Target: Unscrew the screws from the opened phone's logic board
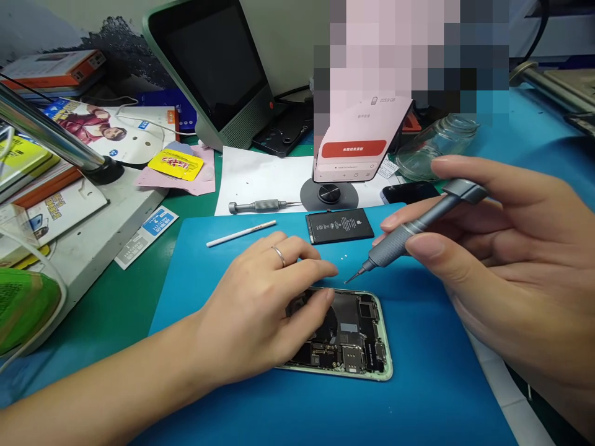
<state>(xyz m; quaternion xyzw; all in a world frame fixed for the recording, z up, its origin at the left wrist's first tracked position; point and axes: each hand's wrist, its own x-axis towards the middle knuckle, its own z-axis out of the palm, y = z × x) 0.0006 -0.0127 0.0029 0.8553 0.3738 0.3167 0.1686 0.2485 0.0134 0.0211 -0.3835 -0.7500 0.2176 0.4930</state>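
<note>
An opened phone (353,334) with a pale green frame lies on the blue mat, its inner boards exposed. My left hand (260,303), wearing a ring, rests over the phone's left part and covers it. Its thumb and index fingertips are apart at the upper edge, with nothing visible between them. Between thumb and fingers, my right hand (502,266) holds a grey precision screwdriver (395,244) at a slant. The screwdriver's tip points down just above the phone's top edge; whether a screw sits on it is too small to tell. A black battery (341,225) lies behind.
A white stick (240,233) lies on the mat, and a second screwdriver (258,206) rests on white paper. Behind the battery, a lit phone (356,148) stands on a round stand (329,194). A glass jar (437,145) lies at back right; a green-edged screen device (214,68) stands at back left.
</note>
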